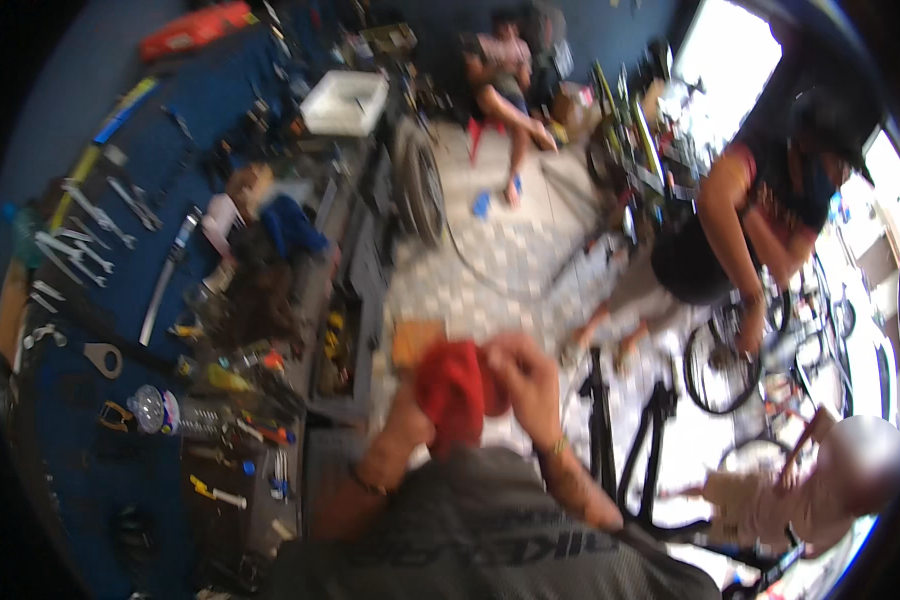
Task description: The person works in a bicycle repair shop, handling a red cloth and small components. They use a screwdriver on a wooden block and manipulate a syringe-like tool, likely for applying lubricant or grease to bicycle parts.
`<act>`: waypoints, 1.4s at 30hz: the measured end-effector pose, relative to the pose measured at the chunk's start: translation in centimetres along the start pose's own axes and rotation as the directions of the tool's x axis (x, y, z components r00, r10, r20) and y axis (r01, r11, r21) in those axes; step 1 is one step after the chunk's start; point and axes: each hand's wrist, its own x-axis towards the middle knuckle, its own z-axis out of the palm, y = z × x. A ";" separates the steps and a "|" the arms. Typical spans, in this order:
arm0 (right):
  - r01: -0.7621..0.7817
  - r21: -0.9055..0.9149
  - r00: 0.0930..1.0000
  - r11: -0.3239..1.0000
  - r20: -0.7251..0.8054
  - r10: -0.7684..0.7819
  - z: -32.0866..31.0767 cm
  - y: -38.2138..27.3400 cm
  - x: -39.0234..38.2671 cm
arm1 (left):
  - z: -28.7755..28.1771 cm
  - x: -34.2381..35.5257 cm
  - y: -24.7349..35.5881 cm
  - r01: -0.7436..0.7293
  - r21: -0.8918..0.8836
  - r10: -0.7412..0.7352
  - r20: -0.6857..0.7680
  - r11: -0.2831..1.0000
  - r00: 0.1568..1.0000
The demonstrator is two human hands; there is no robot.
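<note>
I hold a crumpled red cloth [450, 385] in front of my body, above the grey fabric of my shirt [440, 525]. My left hand [408, 420] grips it from the left, with the fingers partly hidden behind the cloth. My right hand [525, 380] pinches it at the upper right with thumb and fingers. An orange-brown square [415, 335] lies on the floor just beyond the cloth.
A cluttered workbench [70, 450] with wrenches and bottles runs along the left. A tyre [420, 190] stands beyond it. A person [505, 90] sits at the back, another [710, 240] bends at the right, another [760, 495] is lower right, beside a bike frame [655, 430].
</note>
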 end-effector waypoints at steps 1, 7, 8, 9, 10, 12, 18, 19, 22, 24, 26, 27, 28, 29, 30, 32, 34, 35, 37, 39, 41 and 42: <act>0.081 -0.081 0.997 0.993 0.024 -0.080 1.0 0.0 0.2 | -1.4 -0.1 -0.4 -0.061 0.132 0.051 0.078 0.989 0.996; -0.027 0.081 0.969 0.996 0.247 0.006 4.4 0.1 0.6 | -4.2 -1.7 2.3 0.040 0.018 -0.041 0.055 0.999 0.998; -0.066 0.162 0.946 0.984 0.324 0.010 5.5 0.1 1.0 | -4.5 -2.3 3.2 0.043 -0.024 -0.042 0.036 0.999 0.998; -0.195 0.139 0.888 0.971 0.446 0.115 6.3 0.2 1.2 | -5.1 -3.5 3.5 0.044 -0.081 -0.044 0.005 0.996 0.999; -0.211 0.080 0.852 0.974 0.504 0.143 7.1 1.0 1.0 | -6.4 -4.2 3.3 -0.067 0.031 0.068 -0.022 0.997 0.997; -0.234 -0.053 0.764 0.971 0.608 0.218 8.5 3.8 0.8 | -8.3 -5.9 3.5 -0.210 0.149 0.219 -0.047 0.966 0.975; -0.575 0.276 0.679 0.771 0.686 0.261 11.3 8.6 -0.9 | -12.1 -11.0 3.4 -0.390 0.184 0.427 -0.254 0.902 0.868; -0.689 0.338 0.632 0.641 0.713 0.304 12.9 7.9 -0.9 | -14.7 -11.2 1.1 -0.364 0.263 0.436 -0.312 0.894 0.844; -0.723 0.250 0.498 0.644 0.835 0.235 17.9 3.1 -0.6 | -16.0 -12.0 0.3 -0.242 0.648 0.593 -0.399 0.722 0.700; -0.550 0.058 0.410 0.833 0.888 0.209 19.4 3.6 0.2 | -10.2 -14.8 5.6 -0.267 0.683 0.638 -0.371 0.679 0.675; -0.237 -0.080 0.434 0.968 0.883 0.179 21.5 3.2 1.4 | -10.1 -14.7 6.8 -0.204 0.469 0.442 -0.481 0.860 0.757; -0.194 -0.116 0.448 0.974 0.873 0.194 21.6 3.6 2.2 | -10.8 -13.6 6.6 -0.143 0.472 0.410 -0.531 0.870 0.742; -0.160 -0.136 0.476 0.978 0.857 0.197 22.2 4.4 3.1 | -12.0 -12.3 5.1 -0.138 0.504 0.443 -0.559 0.853 0.701; -0.009 -0.077 0.571 0.997 0.818 0.068 22.6 5.1 3.4 | -13.1 -11.2 3.8 -0.129 0.536 0.481 -0.594 0.834 0.645; -0.137 -0.156 0.602 0.978 0.771 0.208 22.7 3.1 3.4 | -12.5 -10.6 4.7 -0.167 0.522 0.509 -0.628 0.837 0.588; -0.226 -0.053 0.681 0.973 0.705 0.197 22.1 5.0 5.1 | -9.7 -8.0 7.4 -0.285 0.293 0.408 -0.629 0.913 0.661; -0.358 0.072 0.740 0.931 0.630 0.236 22.0 5.3 6.0 | -10.4 -6.9 9.2 -0.258 0.367 0.424 -0.502 0.893 0.754; -0.469 0.205 0.766 0.859 0.579 0.281 21.1 6.0 6.6 | -12.0 -5.4 8.3 -0.244 0.505 0.466 -0.378 0.828 0.800; -0.527 0.354 0.805 0.772 0.498 0.322 18.4 8.0 8.9 | -10.4 -2.3 8.8 -0.245 0.119 0.270 -0.311 0.962 0.911; -0.152 0.115 0.914 0.982 0.394 0.096 15.3 9.8 9.9 | -8.8 -1.0 8.5 -0.172 0.131 0.209 -0.365 0.976 0.907; 0.046 -0.229 0.939 0.972 0.342 0.036 12.0 14.7 8.8 | -7.9 0.5 8.8 -0.107 0.112 0.140 -0.351 0.988 0.926; -0.003 -0.401 0.936 0.916 0.321 0.144 10.1 18.5 7.2 | -7.6 1.2 8.9 -0.091 0.052 0.102 -0.293 0.994 0.951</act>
